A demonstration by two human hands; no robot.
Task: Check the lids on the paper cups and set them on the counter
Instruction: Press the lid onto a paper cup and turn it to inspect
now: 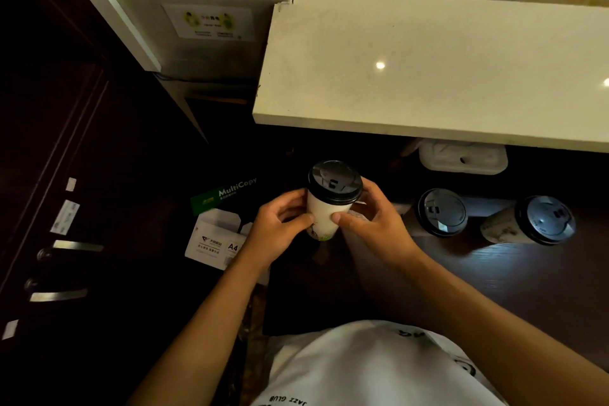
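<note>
A white paper cup (324, 212) with a black lid (334, 181) is held upright between both hands above the dark lower desk. My left hand (281, 224) grips its left side, thumb on the front. My right hand (375, 224) grips its right side, thumb on the front too. Two more lidded paper cups stand on the dark desk to the right: one (441, 212) near the middle, another (530, 220) further right. The white stone counter (412, 76) lies above and behind the cups, one level higher.
A white tissue box (463, 156) sits under the counter's front edge. Boxes of A4 copy paper (217, 234) lie on the floor at the left. Dark cabinet doors with metal handles (71, 245) line the far left. A stone pillar rises at the counter's left end.
</note>
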